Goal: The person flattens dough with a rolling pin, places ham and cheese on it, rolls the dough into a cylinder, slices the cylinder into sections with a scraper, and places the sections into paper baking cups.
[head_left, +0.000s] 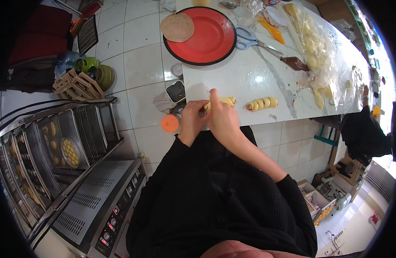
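Note:
At the table's near edge, a pale dough roll (pixel 226 101) lies partly under my two hands. My left hand (pixel 192 119) is closed around its left end, with the fingertips tucked against the dough. Over the roll from above comes my right hand (pixel 223 120), closed on it with one digit sticking up; some of its fingers are hidden. To the right sits a second dough roll (pixel 262 104), coiled around a pinkish filling that shows at its end. Beyond, a round slice of ham (pixel 177 27) rests on the left rim of a red plate (pixel 211 38) with a black edge.
Blue-handled scissors (pixel 249 41) lie beside the plate. Farther right are a dark brown spatula-like piece (pixel 295 63) and dough under clear plastic (pixel 320 51). A metal tin (pixel 176 91) and orange lid (pixel 170 123) stand off the table's left edge. A tray rack (pixel 56 155) stands left; another person (pixel 365 133) is at right.

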Tool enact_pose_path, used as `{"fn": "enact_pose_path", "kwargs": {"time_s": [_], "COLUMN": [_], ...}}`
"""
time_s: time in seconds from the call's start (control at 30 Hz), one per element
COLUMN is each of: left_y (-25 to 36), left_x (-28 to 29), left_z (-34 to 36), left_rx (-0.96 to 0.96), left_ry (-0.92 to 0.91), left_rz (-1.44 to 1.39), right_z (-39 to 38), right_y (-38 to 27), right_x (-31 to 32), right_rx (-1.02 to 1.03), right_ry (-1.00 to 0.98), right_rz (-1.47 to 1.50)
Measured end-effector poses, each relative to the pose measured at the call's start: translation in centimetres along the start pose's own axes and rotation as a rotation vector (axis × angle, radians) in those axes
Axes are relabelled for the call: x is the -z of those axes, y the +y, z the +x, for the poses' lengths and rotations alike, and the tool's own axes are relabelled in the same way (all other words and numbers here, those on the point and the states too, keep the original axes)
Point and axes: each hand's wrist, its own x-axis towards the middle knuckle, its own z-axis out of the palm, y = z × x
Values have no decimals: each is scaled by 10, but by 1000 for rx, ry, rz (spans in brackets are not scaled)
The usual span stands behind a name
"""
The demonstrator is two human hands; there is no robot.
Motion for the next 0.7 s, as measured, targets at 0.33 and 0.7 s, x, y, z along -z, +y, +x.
{"fn": "enact_pose_path", "kwargs": {"time_s": [0.33, 0.7], "left_y": [21, 17], "left_x": [2, -8], "left_z": [8, 14], "left_rx": [49, -60], "left_ry": [30, -19], "left_rz": [-119, 161], "right_z": [1, -12], "right_y": [28, 33], "right_x": [62, 38], "right_rx": [-13, -102], "right_ry": [276, 192], "right_rz": [181, 70]}}
